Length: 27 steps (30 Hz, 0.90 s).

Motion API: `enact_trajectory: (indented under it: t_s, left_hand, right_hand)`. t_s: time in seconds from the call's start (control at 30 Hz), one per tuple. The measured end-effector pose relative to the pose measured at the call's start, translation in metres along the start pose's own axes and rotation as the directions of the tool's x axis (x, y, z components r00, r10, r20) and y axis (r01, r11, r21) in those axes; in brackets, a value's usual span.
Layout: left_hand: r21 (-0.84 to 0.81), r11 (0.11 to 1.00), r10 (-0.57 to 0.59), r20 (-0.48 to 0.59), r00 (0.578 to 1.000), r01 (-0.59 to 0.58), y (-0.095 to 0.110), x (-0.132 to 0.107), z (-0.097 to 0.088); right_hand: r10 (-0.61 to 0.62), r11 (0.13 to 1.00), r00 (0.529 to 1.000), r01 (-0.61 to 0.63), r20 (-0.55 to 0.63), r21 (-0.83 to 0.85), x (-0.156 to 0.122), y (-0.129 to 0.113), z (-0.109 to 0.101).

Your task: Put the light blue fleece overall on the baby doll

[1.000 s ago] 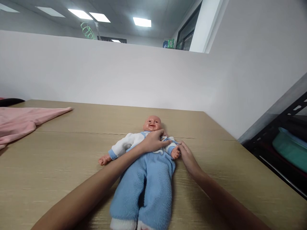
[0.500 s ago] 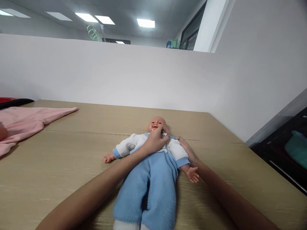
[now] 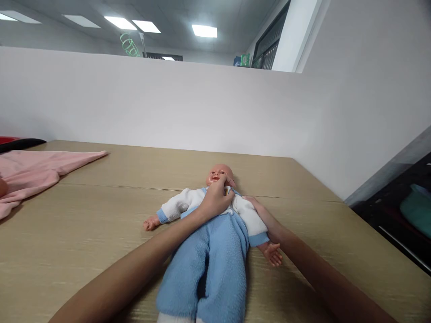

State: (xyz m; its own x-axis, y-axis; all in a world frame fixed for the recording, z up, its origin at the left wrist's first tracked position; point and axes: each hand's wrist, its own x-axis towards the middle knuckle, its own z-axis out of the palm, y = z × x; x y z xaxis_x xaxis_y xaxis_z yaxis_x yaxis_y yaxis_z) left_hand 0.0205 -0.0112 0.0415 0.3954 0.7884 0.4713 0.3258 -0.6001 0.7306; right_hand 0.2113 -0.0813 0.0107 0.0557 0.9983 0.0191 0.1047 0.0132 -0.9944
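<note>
A baby doll (image 3: 220, 269) lies face up on the table, its bald head away from me. It wears a fuzzy outfit with blue trousers, a white top (image 3: 247, 215) and blue cuffs. My left hand (image 3: 215, 197) reaches across the doll's chest, its fingers curled at the collar just below the chin; they cover part of the neck. My right hand (image 3: 266, 220) lies along the outer side of the doll's right-hand sleeve, its fingertips at the shoulder and partly hidden behind it. The doll's bare plastic hands stick out at either side.
A pink cloth (image 3: 50, 168) is spread on the wooden table (image 3: 101, 215) at the left, near a black and red object (image 3: 20, 143). A white partition (image 3: 168, 103) rises behind the table. Dark shelving with a teal item (image 3: 417, 208) stands at the right.
My right hand has shifted slightly along the shoulder, and the doll's arm beside it has swung a little outward and down. My left hand stays at the collar.
</note>
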Motion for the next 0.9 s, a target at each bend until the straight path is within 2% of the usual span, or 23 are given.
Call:
enact_trajectory:
  t_s: [0.07,0.13,0.2,0.27,0.4,0.47,0.5,0.57,0.6,0.63,0.67,0.73,0.8,0.9]
  left_hand:
    - [0.031,0.999,0.008,0.012,1.0,-0.008,0.002,-0.001,0.001]
    - [0.068,0.998,0.017,0.03,0.999,-0.019,0.004,-0.002,0.0]
    - [0.103,0.994,0.025,0.049,0.998,-0.03,0.006,-0.004,-0.002]
    - [0.171,0.984,0.042,0.067,0.997,-0.053,0.008,-0.005,-0.004]
    - [0.344,0.929,0.101,0.114,0.988,-0.135,0.01,-0.006,-0.006]
    - [0.381,0.91,0.123,0.13,0.984,-0.164,0.011,-0.005,-0.005]
    - [0.406,0.896,0.135,0.131,0.982,-0.177,0.012,-0.005,-0.005]
    - [0.475,0.858,0.163,0.114,0.98,-0.198,0.017,-0.006,-0.006]
    - [0.51,0.836,0.177,0.096,0.98,-0.201,0.02,-0.008,-0.008]
    - [0.535,0.821,0.188,0.072,0.98,-0.197,0.024,-0.01,-0.011]
    - [0.543,0.819,0.194,0.043,0.98,-0.186,0.028,-0.014,-0.015]
    - [0.511,0.845,0.194,-0.013,0.981,-0.16,0.034,-0.026,-0.028]
    - [0.431,0.892,0.179,-0.057,0.982,-0.138,0.032,-0.043,-0.044]
    - [0.265,0.963,0.079,-0.084,0.993,-0.054,0.013,-0.078,-0.069]
  right_hand:
    - [0.107,0.994,0.994,-0.107,0.032,0.013,-0.02,-0.004,-0.008]
    - [0.165,0.985,0.985,-0.161,0.052,-0.064,-0.042,-0.009,-0.021]
    - [0.171,0.962,0.983,-0.152,0.066,-0.228,-0.06,-0.016,-0.037]
    - [0.13,0.923,0.987,-0.084,0.098,-0.375,-0.067,-0.02,-0.057]
    - [-0.046,0.832,0.992,0.105,0.121,-0.544,-0.056,-0.011,-0.095]
    - [-0.159,0.716,0.986,0.156,0.058,-0.68,-0.05,-0.002,-0.102]
    - [-0.257,0.632,0.966,0.179,0.013,-0.754,-0.051,0.001,-0.099]
    - [-0.478,0.47,0.878,0.219,-0.038,-0.855,-0.059,0.001,-0.084]
    - [-0.557,0.421,0.83,0.244,-0.037,-0.874,-0.065,-0.002,-0.072]
    - [-0.579,0.415,0.815,0.283,-0.012,-0.865,-0.073,-0.006,-0.059]
    - [-0.566,0.452,0.824,0.338,0.027,-0.825,-0.08,-0.011,-0.044]
    - [-0.421,0.632,0.899,0.387,0.122,-0.672,-0.089,-0.019,-0.019]
    - [-0.274,0.808,0.952,0.306,0.138,-0.503,-0.087,-0.023,-0.004]
    - [-0.135,0.932,0.973,0.189,0.188,-0.31,-0.07,-0.021,-0.002]
